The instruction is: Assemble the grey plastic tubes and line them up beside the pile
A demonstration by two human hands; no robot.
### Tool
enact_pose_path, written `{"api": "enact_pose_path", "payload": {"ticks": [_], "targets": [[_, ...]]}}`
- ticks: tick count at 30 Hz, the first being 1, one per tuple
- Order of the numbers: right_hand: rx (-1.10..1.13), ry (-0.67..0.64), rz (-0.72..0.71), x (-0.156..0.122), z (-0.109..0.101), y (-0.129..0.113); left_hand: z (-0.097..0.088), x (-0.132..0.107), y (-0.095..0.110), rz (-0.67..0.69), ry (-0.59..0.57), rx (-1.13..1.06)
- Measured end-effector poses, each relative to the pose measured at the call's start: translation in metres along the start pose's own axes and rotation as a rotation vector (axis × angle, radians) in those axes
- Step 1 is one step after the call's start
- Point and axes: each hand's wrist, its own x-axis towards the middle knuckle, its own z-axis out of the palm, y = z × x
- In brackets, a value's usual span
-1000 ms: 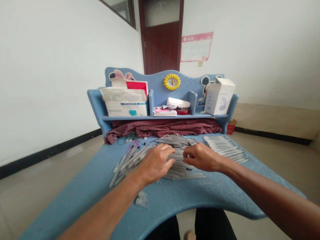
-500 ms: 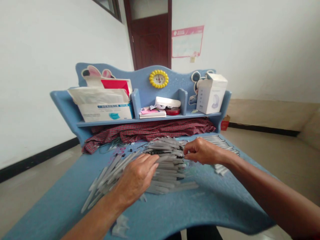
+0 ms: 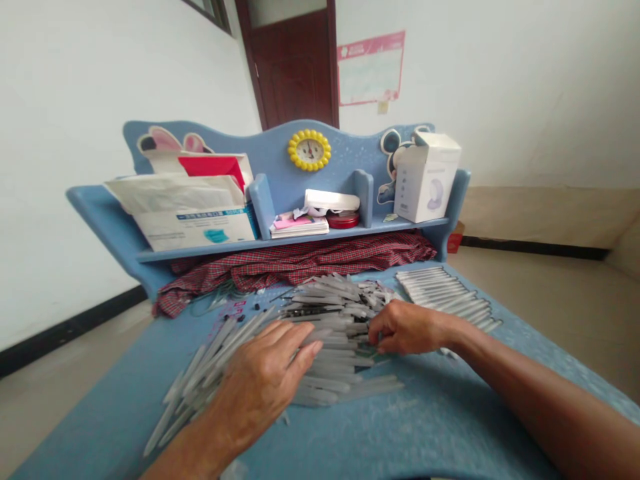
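A loose heap of grey plastic tubes lies in the middle of the blue desk. My left hand rests flat on the heap's near left side, fingers stretched out over the tubes. My right hand sits at the heap's right edge, fingers curled in a pinch on the tubes; what it grips is too small to make out. A neat row of the same grey tubes lies at the right, behind my right wrist.
A red checked cloth lies bunched under the desk's shelf. On the shelf stand a mask box, papers and a red tin, and a white carton. A yellow clock hangs on the backboard.
The view has swung left and down. My left hand slid back toward me over the heap. My right hand dropped lower at the heap's right edge, uncovering the neat row.
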Motion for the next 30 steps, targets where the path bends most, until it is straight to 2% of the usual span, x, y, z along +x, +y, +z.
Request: {"api": "enact_pose_path", "payload": {"ticks": [7, 14, 17, 23, 30], "targets": [[-0.083, 0.0, 0.052, -0.004, 0.012, 0.004, 0.006, -0.002, 0.002, -0.056, -0.078, -0.036], [-0.134, -0.02, 0.034, -0.005, 0.01, 0.001, 0.008, -0.002, 0.003, -0.057, -0.115, -0.035], [-0.027, -0.019, 0.013, -0.008, 0.007, 0.007, 0.006, -0.002, 0.003, -0.081, -0.131, -0.039], [0.473, -0.113, 0.197, -0.013, 0.004, 0.021, 0.006, -0.003, 0.001, -0.107, -0.147, -0.051], [0.732, 0.074, 0.18, -0.02, -0.007, 0.03, 0.004, -0.004, -0.001, -0.141, -0.142, -0.081]]}}
